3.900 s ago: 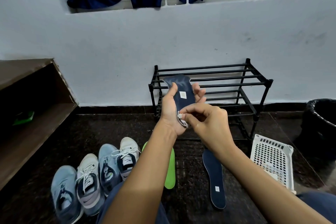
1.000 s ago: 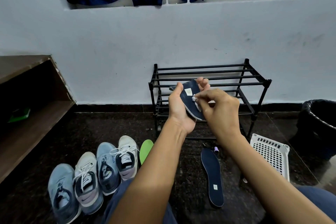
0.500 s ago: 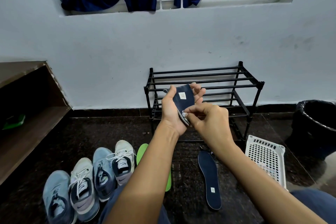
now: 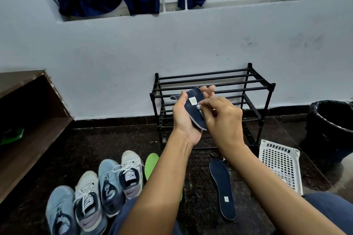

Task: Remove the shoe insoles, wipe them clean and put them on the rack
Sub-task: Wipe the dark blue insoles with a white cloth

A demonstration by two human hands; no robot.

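My left hand (image 4: 183, 123) grips the navy insole (image 4: 191, 113) by its edges, top face tilted toward me in front of the black shoe rack (image 4: 254, 81), so my right hand (image 4: 225, 120), pinching a small white wad (image 4: 198, 106), can rub it clean.

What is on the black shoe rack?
The rack shows nothing on its top bars. The left hand, the navy insole it holds and the right hand pinching a white wad cover part of the lower shelves, leaving those uncertain.
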